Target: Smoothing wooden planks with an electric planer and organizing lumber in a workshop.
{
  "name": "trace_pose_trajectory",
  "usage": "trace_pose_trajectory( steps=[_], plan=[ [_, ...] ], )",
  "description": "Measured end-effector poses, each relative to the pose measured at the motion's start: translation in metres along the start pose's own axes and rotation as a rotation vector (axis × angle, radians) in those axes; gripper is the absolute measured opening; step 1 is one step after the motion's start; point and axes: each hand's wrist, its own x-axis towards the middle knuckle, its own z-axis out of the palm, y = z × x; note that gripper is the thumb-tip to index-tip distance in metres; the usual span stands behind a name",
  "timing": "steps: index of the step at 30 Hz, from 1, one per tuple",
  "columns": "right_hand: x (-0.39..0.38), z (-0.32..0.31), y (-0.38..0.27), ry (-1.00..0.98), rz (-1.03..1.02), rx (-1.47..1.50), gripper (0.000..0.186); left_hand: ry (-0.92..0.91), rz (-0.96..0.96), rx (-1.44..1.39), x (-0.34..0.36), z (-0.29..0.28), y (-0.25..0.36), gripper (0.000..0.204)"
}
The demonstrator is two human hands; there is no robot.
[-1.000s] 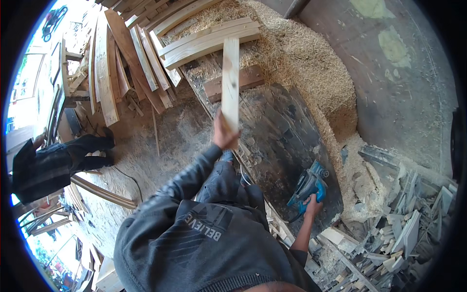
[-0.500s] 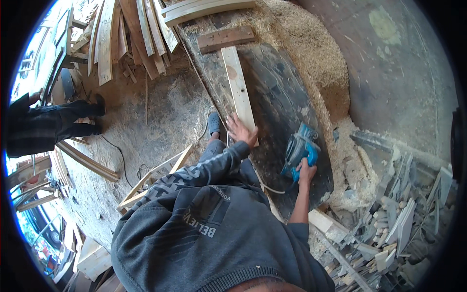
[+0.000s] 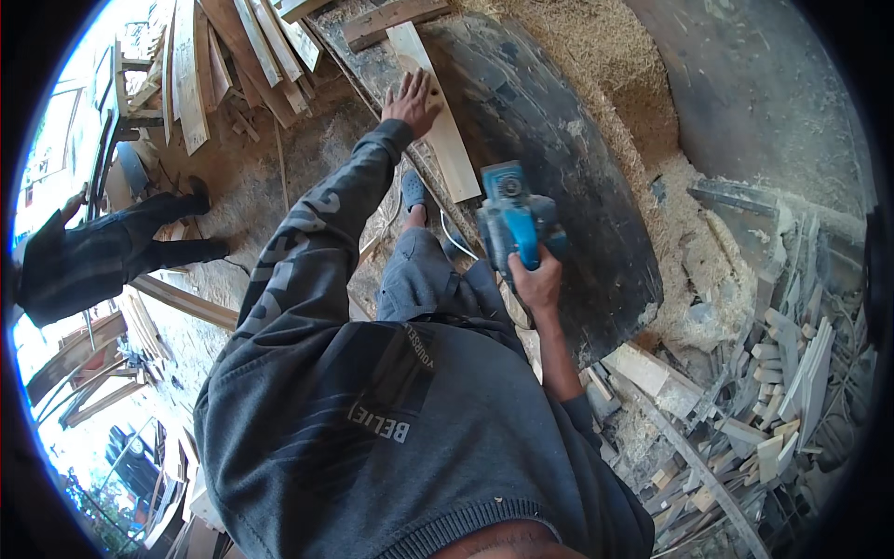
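A pale, narrow wooden board lies lengthwise on a dark, worn work surface. Its far end meets a brown wood block set crosswise. My left hand rests on the board's far half, fingers stretched out and spread. In my right hand is the rear handle of a blue electric planer, the fingers wrapped round it. The planer is just right of the board's near end; whether it touches the surface beneath, I cannot tell.
Wood shavings are heaped along the right edge of the work surface. Offcuts pile up at the lower right. Long planks lean at the upper left. Another person stands at the left. A pale cord hangs near my legs.
My left hand has slid from the board's near end to its far half. My right hand has brought the planer leftward and up, close to the board's near end. The view has shifted slightly.
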Motion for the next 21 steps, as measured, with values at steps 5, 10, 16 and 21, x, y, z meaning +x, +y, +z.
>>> trace_pose_trajectory(
  steps=[5, 10, 16, 21],
  plan=[
    [-0.008, 0.031, 0.003, -0.091, -0.107, -0.054, 0.026, -0.002, -0.064, -0.025, 0.027, -0.007, -0.005, 0.082],
    [-0.005, 0.051, -0.012, -0.068, -0.055, -0.072, 0.027, -0.049, -0.052, -0.053, 0.05, -0.014, -0.019, 0.083],
    [0.014, 0.071, -0.023, -0.041, -0.026, -0.091, 0.027, 0.0, -0.012, -0.046, 0.076, -0.017, -0.045, 0.082],
    [0.033, 0.087, -0.045, -0.023, -0.003, -0.098, 0.026, 0.122, 0.097, 0.039, 0.106, -0.018, -0.084, 0.072]
  ],
)
